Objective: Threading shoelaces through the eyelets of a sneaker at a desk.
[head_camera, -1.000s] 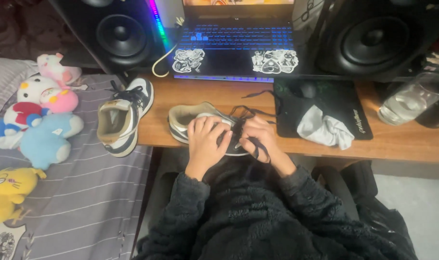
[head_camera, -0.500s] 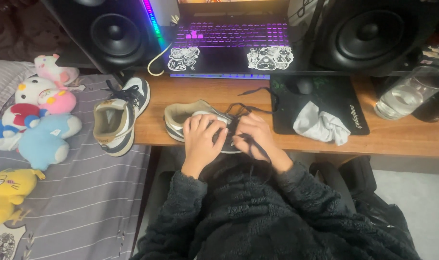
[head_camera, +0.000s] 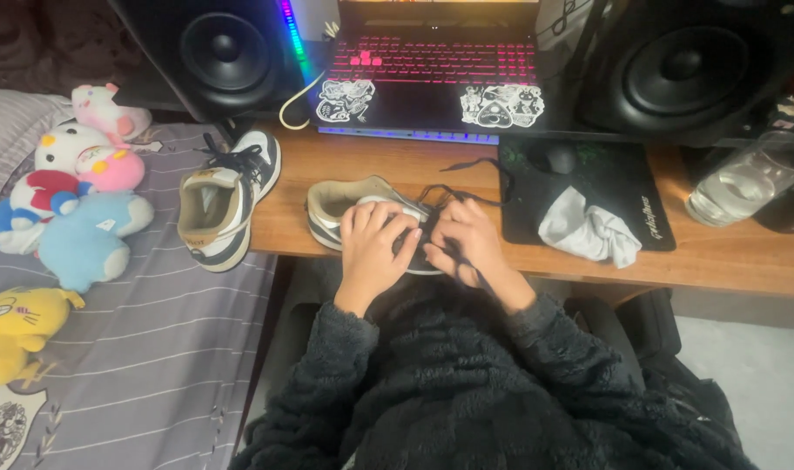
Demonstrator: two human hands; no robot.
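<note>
From my remote seat I see both hands working over the sneaker (head_camera: pixel 355 209) that lies on its side near the front edge of the wooden desk (head_camera: pixel 728 261), just in front of the laptop (head_camera: pixel 432 78). Compared with a second ago the hands have barely shifted on the shoe; what changed most is the view, which has drifted so the desk sits a little lower in frame, and the laptop keys now glow pink instead of blue. My left hand (head_camera: pixel 373 248) lies flat across the upper with fingers spread, pressing the shoe down, as it did before. My right hand (head_camera: pixel 468 244) is close beside it, fingers curled around the dark lace (head_camera: pixel 454 167), one strand of which trails off toward the black mouse mat (head_camera: pixel 649 218); I cannot tell how tightly it pinches. I judge the lacing is in mid-course, with no real progress in this last second. The second sneaker (head_camera: pixel 225 202) stands apart to the left, half on the striped bedcover (head_camera: pixel 153 365), its lace already in. A crumpled grey cloth (head_camera: pixel 587 228) rests on the mat, and a glass of water (head_camera: pixel 745 184) stands well off to the right.
</note>
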